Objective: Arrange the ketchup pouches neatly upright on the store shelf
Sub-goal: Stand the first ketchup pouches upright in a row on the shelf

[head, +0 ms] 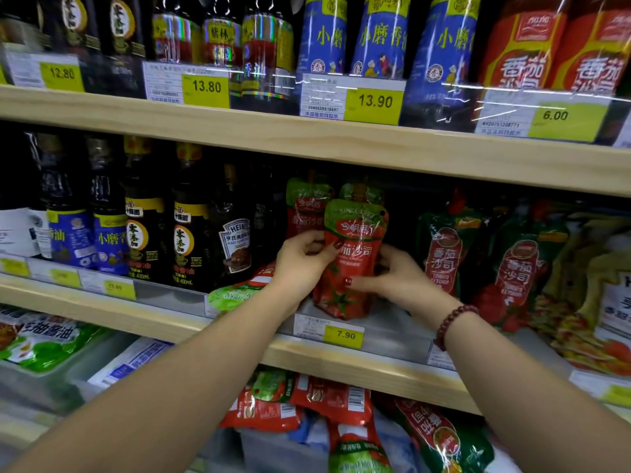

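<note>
A red ketchup pouch (353, 230) with a green top stands upright at the front of the middle shelf (375, 367). My left hand (300, 264) grips its left edge, thumb on the front. My right hand (397, 274) holds its right side, thumb across the lower front. Two more pouches of the same kind (305, 206) stand upright behind it. Another pouch (239, 291) lies flat on the shelf to the left, under my left wrist.
Dark sauce bottles (186, 233) stand left of the pouches. Green-and-red ketchup pouches (444, 254) lean to the right. Several pouches (327, 401) lie jumbled on the shelf below. A price tag reading 7.90 (343, 334) sits on the shelf edge.
</note>
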The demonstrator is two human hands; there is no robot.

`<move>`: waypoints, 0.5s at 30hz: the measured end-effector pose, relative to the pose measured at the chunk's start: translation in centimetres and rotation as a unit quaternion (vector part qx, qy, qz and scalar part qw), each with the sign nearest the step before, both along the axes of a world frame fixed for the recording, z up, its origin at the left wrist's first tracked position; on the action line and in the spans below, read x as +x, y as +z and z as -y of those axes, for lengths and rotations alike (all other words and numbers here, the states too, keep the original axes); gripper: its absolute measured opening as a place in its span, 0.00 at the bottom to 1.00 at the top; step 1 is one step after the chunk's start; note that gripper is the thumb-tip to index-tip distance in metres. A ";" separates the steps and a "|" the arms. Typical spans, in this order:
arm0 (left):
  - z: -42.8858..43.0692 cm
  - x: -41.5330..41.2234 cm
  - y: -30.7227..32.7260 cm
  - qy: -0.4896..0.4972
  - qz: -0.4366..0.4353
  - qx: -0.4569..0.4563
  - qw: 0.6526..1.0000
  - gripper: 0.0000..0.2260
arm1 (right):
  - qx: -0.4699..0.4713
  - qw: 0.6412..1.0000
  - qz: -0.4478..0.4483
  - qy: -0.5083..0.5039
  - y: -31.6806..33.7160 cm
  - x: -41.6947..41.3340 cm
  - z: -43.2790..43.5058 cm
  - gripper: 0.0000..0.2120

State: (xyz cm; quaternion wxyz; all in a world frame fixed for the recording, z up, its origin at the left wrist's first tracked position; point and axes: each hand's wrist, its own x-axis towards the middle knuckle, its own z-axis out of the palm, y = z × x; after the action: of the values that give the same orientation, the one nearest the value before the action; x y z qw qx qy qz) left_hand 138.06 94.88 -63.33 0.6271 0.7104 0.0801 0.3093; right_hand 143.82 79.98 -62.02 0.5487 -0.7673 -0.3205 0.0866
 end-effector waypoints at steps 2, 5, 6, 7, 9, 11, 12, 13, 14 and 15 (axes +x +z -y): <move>0.1 -0.2 -0.6 0.017 -0.021 0.063 0.998 0.11 | -0.023 1.000 0.006 -0.011 -1.4 0.0 -0.4 0.24; 0.5 -1.1 -1.9 0.059 -0.036 0.212 0.975 0.16 | -0.010 0.999 0.035 -0.037 -2.2 0.4 -1.0 0.20; 0.6 -1.3 -2.4 0.068 -0.043 0.259 0.963 0.18 | -0.008 0.998 0.044 -0.044 -2.1 0.7 -1.1 0.19; 0.6 -1.6 -2.7 0.078 -0.057 0.296 0.950 0.21 | -0.010 0.997 0.053 -0.054 -2.0 1.1 -1.2 0.18; 0.7 -1.9 -3.0 0.085 -0.093 0.341 0.932 0.26 | -0.024 0.994 0.079 -0.077 -1.8 1.8 -1.2 0.18; 0.8 -2.0 -2.9 0.061 -0.127 0.349 0.927 0.23 | -0.041 0.991 0.097 -0.088 -1.7 2.4 -1.4 0.18; 0.9 -2.0 -2.8 0.047 -0.145 0.350 0.924 0.19 | -0.045 0.990 0.098 -0.090 -1.8 2.7 -1.5 0.19; 0.9 -1.9 -2.8 0.038 -0.163 0.358 0.919 0.14 | -0.046 0.990 0.095 -0.093 -1.9 3.1 -1.6 0.20; 0.9 -1.8 -2.7 0.035 -0.178 0.367 0.912 0.11 | -0.045 0.990 0.090 -0.095 -1.9 3.4 -1.7 0.20; 0.9 -1.8 -2.6 0.031 -0.189 0.374 0.907 0.11 | -0.044 0.991 0.084 -0.096 -2.0 3.7 -1.8 0.21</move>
State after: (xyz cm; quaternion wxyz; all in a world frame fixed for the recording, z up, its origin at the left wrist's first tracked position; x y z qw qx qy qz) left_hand 136.22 93.99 -65.98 0.2784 0.9353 0.0975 0.1956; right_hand 147.49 81.82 -63.98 0.4909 -0.8227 -0.2862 -0.0171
